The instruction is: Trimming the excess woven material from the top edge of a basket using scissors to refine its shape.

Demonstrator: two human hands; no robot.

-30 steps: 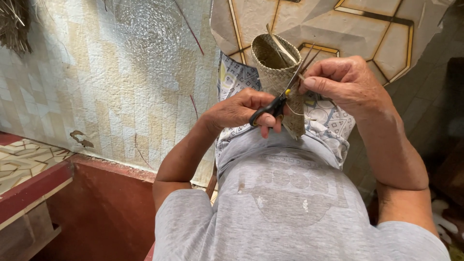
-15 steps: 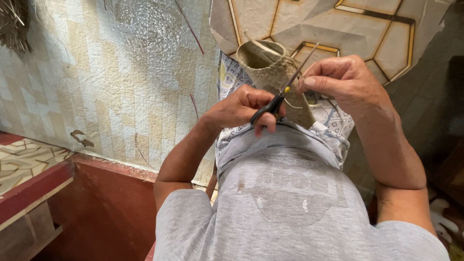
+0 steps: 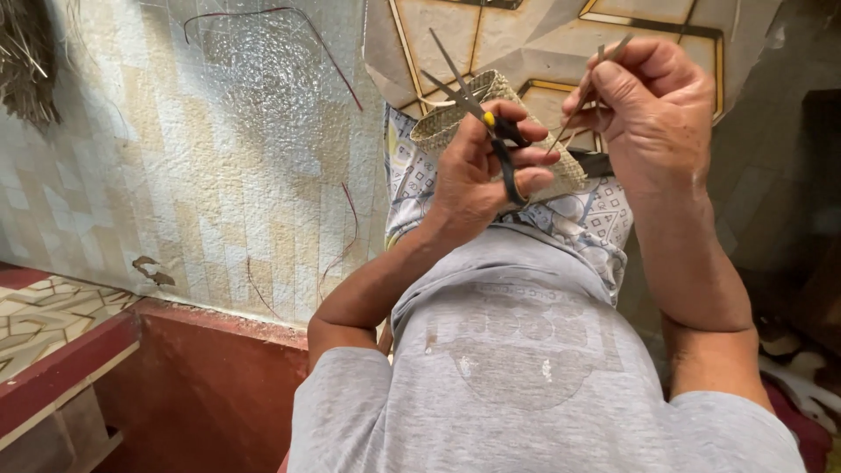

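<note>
Woven straw, pale tan: a small basket [image 3: 491, 114] lay on the person's lap, over patterned cloth [image 3: 596, 223], mouth tilted up and away from the body. It sat just beyond and partly behind the left hand [image 3: 477, 171], between the two hands. The left hand was closed around scissors [image 3: 480, 114] with black handles and a yellow pivot; blades were parted, tips pointing up and to the left, away from the body. The right hand [image 3: 653, 109] was raised above and to the right of the basket, fingers pinched together on thin straw strips [image 3: 589, 83]. The strips ran on a slant, from the pinch down-left toward the basket rim, their free ends poking up past the fingertips. The scissors stood left of the strips, near but not touching them. The left hand was the one nearer to the basket. A tiled wall [image 3: 175, 175] stood to the left and a red ledge [image 3: 201, 350] below it.
</note>
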